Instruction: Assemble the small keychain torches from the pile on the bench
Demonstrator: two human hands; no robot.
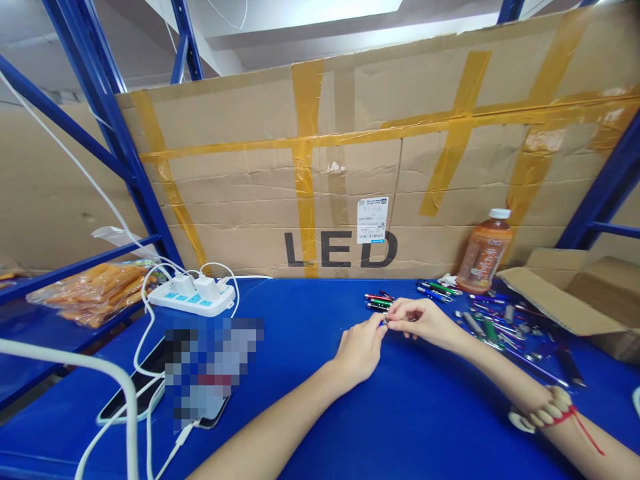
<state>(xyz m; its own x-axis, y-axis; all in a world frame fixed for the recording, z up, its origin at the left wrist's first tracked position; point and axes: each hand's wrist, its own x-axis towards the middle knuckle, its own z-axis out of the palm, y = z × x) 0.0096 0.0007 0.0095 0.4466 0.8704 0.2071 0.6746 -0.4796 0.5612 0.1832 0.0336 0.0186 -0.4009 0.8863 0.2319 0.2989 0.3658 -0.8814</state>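
My left hand point(361, 347) and my right hand point(419, 320) meet over the blue table point(310, 400), fingertips pinched together on a small blue and silver pen-like part point(386, 323) that I can barely make out. Just beyond the fingers lie a few small red, green and silver pens point(377, 301). A beaded bracelet with a red string point(547, 411) sits on my right wrist.
A scatter of pens and parts point(500, 323) lies to the right, beside an orange drink bottle point(484, 251) and an open carton point(575, 300). At left are a white power strip point(193, 295), cables and phones point(135, 393). A taped cardboard wall point(350, 167) marked LED stands behind.
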